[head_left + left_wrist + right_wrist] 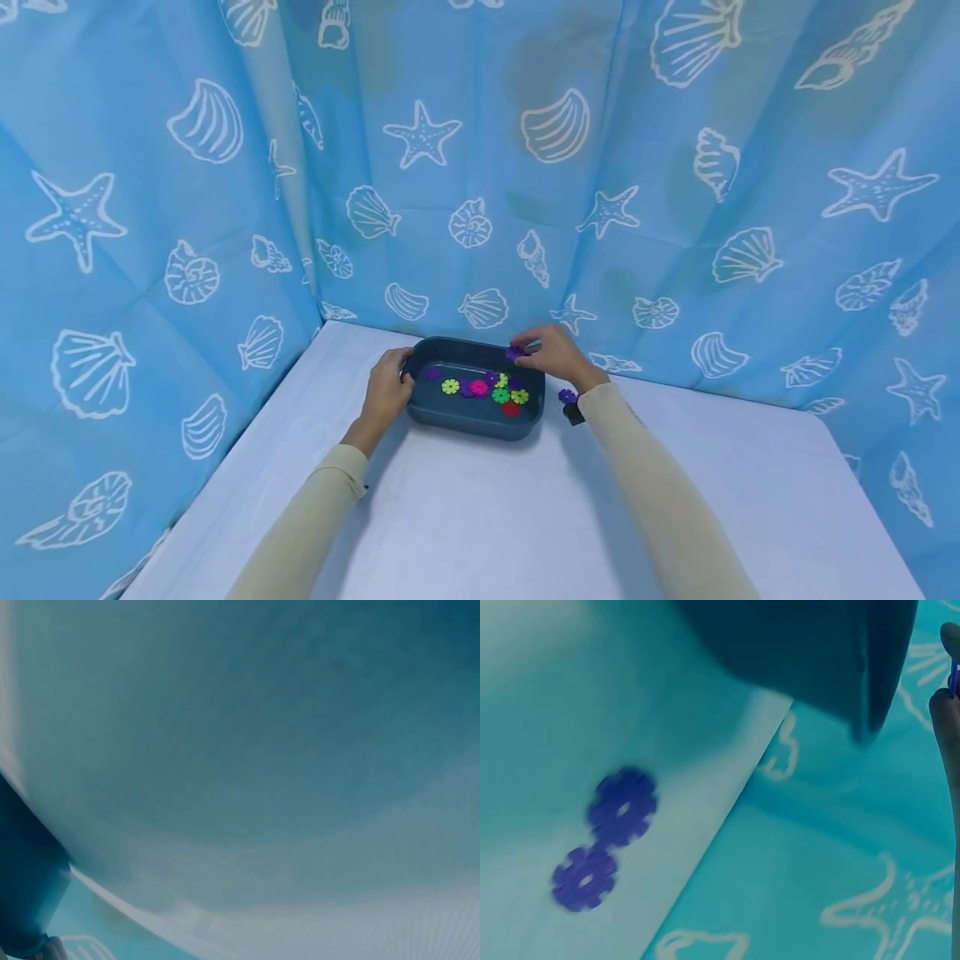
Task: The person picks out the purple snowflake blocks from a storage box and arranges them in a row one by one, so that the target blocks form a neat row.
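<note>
A dark grey-blue basin (pixel 472 423) stands at the back of the table. My left hand (pixel 387 387) grips its left end, thumb at the rim. My right hand (pixel 553 354) is raised over the basin's back right corner and pinches a purple notched plastic disc (pixel 514 352) between thumb and fingertips. Inside the basin lie several similar discs, among them a green disc (pixel 501 395), a pink disc (pixel 478 387), a yellow disc (pixel 450 387) and a red disc (pixel 511 409). Two purple discs (pixel 624 808) lie on the cloth beside the basin in the right wrist view.
A white cloth covers the table (pixel 480 517). Close behind the basin hangs a blue curtain (pixel 465 150) with white shells and starfish, which also runs along the left side. A small black device (pixel 573 413) sits at my right wrist.
</note>
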`<state>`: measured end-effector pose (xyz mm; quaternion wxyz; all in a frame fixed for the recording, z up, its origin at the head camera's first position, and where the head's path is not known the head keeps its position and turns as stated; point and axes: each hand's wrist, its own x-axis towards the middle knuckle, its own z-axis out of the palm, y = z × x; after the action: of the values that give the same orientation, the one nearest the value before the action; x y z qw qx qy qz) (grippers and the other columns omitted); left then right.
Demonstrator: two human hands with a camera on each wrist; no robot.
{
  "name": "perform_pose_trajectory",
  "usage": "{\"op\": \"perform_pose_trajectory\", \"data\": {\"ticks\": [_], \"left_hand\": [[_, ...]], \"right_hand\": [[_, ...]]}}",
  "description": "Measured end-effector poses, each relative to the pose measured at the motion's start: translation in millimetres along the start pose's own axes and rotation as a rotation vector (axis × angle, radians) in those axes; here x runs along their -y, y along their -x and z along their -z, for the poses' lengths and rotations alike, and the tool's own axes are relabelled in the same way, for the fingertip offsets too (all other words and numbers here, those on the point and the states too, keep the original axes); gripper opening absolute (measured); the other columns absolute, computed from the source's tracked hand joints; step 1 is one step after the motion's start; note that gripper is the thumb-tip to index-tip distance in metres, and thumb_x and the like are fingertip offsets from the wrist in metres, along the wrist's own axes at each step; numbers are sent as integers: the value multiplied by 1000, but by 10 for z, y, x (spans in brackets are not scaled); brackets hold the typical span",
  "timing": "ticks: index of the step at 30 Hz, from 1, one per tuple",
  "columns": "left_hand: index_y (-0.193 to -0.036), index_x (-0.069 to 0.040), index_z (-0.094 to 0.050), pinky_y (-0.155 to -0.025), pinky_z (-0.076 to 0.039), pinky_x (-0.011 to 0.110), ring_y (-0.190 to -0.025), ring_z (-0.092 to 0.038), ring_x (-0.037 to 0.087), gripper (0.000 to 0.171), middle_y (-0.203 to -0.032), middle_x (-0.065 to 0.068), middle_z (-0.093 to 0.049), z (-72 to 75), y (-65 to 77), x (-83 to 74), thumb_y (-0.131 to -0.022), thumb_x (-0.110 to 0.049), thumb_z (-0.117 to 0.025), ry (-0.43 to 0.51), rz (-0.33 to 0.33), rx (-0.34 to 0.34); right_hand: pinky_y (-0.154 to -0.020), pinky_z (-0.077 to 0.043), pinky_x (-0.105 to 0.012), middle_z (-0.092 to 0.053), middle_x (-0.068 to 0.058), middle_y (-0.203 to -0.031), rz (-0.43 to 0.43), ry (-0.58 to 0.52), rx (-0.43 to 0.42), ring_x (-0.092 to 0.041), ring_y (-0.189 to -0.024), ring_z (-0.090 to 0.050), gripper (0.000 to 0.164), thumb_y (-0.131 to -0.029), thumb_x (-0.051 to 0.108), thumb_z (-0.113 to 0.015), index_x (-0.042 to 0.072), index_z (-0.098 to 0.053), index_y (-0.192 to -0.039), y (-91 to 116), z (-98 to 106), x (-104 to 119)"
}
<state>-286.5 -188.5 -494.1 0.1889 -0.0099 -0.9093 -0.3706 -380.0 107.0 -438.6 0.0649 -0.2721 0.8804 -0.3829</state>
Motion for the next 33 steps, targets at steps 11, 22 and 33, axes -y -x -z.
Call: {"op": "perform_pose_trajectory", "data": {"ticks": [11,22,33], "left_hand": [[-132,4,-52,-105,-46,41,-123,-54,30,46,-130,19,-54,-3,-10,-13,-88,9,-58,-5,14,22],[-132,5,-52,-107,-44,42,-124,-53,32,45,-131,20,-54,9,6,-22,-88,9,-58,-9,18,26],[-131,7,-52,-104,-46,44,-122,-54,34,45,-129,22,-54,-2,17,-16,-86,10,-58,-7,-10,11]], "right_hand": [[-86,-58,-40,-68,-10,-112,-47,16,-118,-29,-103,-67,32,-82,9,-77,4,-72,-114,385,249,-373],[-89,-57,-46,-67,-11,-115,-200,47,-154,-33,-108,-64,32,-83,10,-76,7,-71,-115,770,412,-737],[-94,-53,-49,-67,-13,-116,-324,56,-144,-34,-109,-62,32,-84,8,-75,8,-71,-116,1119,400,-1048]]}}
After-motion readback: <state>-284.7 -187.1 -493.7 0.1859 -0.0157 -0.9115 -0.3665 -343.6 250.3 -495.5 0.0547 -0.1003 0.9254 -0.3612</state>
